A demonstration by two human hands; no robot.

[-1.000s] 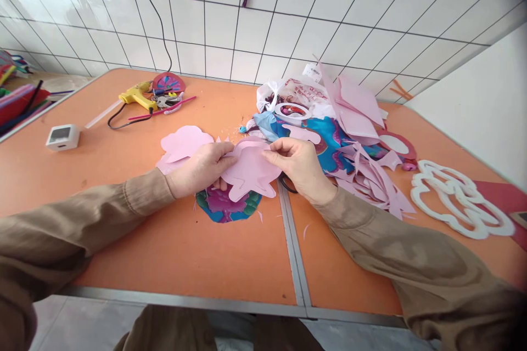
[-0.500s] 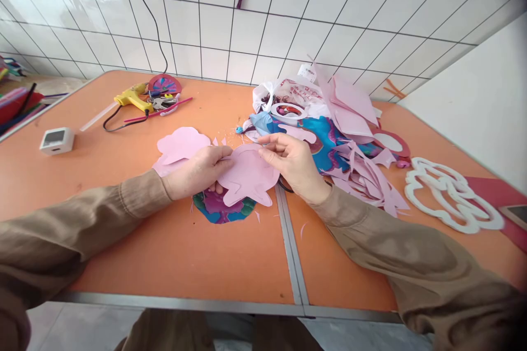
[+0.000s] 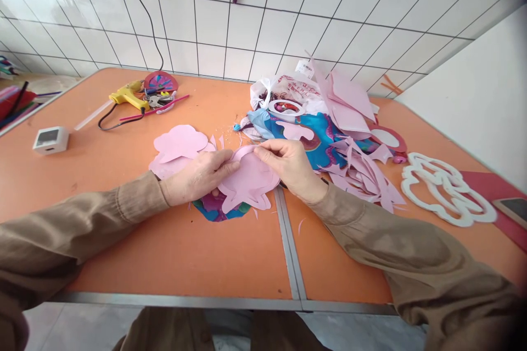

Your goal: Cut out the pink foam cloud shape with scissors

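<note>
Both hands grip a pink cut-out [image 3: 249,178] with a rounded body and a wavy lower edge; it looks like layered felt or paper. My left hand [image 3: 201,175] pinches its left side between thumb and fingers. At the upper right edge, my right hand [image 3: 290,167] pinches the rim with thumb and fingertips. Under the cut-out lies a blue and purple patterned piece [image 3: 222,215], partly covered. Beyond my left hand rest more pink cloud-shaped pieces [image 3: 179,142], overlapping one another.
A yellow glue gun [image 3: 130,97], pliers [image 3: 158,100] and a white box [image 3: 51,140] lie at the left. Right of my hands are pink scraps [image 3: 368,175], blue patterned fabric [image 3: 325,140], white cloud-shaped frames [image 3: 447,189] and a phone-like object [image 3: 513,213]. A metal strip [image 3: 288,241] divides the orange table.
The upper edge of the pink cut-out now bends up between my fingers. My right hand has shifted slightly left along the rim, and the whole view has moved a little.
</note>
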